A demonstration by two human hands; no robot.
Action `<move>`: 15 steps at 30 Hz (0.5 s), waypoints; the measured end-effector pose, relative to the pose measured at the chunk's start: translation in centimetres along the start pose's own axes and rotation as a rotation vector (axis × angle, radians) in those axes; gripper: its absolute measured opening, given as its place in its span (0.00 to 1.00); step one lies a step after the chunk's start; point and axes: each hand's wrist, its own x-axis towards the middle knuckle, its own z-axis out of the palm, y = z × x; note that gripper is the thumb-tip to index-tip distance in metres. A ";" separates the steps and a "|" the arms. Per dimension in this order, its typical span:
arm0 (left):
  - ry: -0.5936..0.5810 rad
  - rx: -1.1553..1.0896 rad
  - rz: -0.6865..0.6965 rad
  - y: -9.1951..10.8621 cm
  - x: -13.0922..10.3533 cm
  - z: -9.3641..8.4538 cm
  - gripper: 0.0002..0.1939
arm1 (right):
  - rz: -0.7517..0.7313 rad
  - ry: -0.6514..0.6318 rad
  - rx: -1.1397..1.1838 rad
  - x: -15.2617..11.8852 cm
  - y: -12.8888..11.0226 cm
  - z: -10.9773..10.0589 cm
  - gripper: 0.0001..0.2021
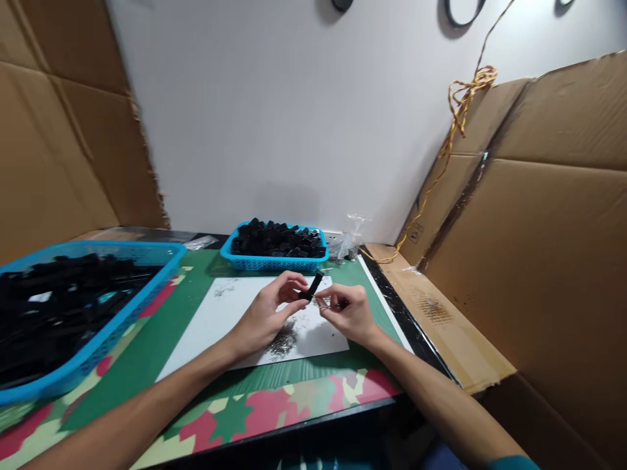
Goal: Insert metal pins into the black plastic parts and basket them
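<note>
Black piece (316, 282), gripped between left fingers (292, 307), right fingers (332, 290) pinched just beside, apparently on a thin pin (322, 306)

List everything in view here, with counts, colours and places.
Slender part: one, black, in left hand
Large basket: one, blue, left
Small basket: one, blue, back
Loose parts: uncountable, black, in both baskets
Sheet: one, white, beneath hands
Fine bits: uncountable, dark, on sheet
Mat: one, green, under sheet
Patterned cover: one, multicoloured, near edge
Clear plastic bags: count unclear, beside small basket
Twisted cord: one, yellow, right
Cardboard panels: several, brown, both sides
Wall: one, white, behind
Rounded objects: three, dark, cut off at top
Left hand: one, bare, holding slender part
Right hand: one, bare, fingertips near slender part
Sleeve: one, teal, lower right
</note>
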 end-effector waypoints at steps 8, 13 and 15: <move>0.063 -0.152 -0.102 -1.0 0.0 -0.1 0.23 | -0.168 0.056 -0.069 -0.9 0.1 0.1 0.06; 0.016 -0.258 -0.143 -1.0 -0.2 0.2 0.25 | -0.257 -0.013 -0.142 -0.8 0.1 -0.3 0.08; -0.015 -0.266 -0.137 -0.8 -0.2 0.3 0.24 | -0.257 -0.051 -0.168 -0.9 0.2 -0.5 0.07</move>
